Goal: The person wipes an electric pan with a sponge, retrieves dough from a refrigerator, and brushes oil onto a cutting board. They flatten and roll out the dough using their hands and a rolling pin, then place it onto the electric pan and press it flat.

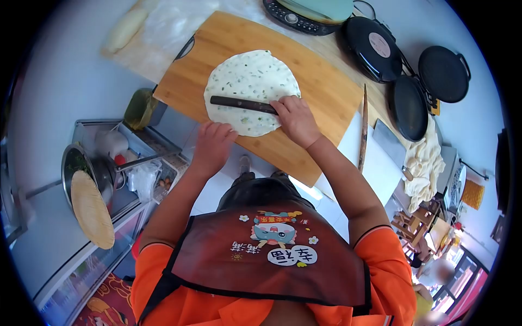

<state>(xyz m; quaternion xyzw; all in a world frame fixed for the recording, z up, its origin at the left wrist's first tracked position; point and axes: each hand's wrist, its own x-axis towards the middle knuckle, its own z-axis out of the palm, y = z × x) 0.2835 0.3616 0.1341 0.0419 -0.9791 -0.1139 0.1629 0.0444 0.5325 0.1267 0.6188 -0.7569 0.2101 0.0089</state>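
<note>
A thin round of dough (255,70) flecked with green bits, likely chopped scallion, lies flat on a wooden board (179,81). Across its lower half rests a dark rolling pin (239,103). My right hand (296,118) is closed over the pin's right end. At the dough's lower left edge, by the front of the board, my left hand (213,146) has its fingers curled. Its fingertips are at or just beside the dough; whether they pinch it is hidden.
Right of the board lie a tapered wooden stick (363,127), a flat cutter blade (388,142) and a dough heap (424,163). Black round pans (372,49) and an electric griddle (312,13) stand behind. At left is a metal bowl (76,157). People sit far right.
</note>
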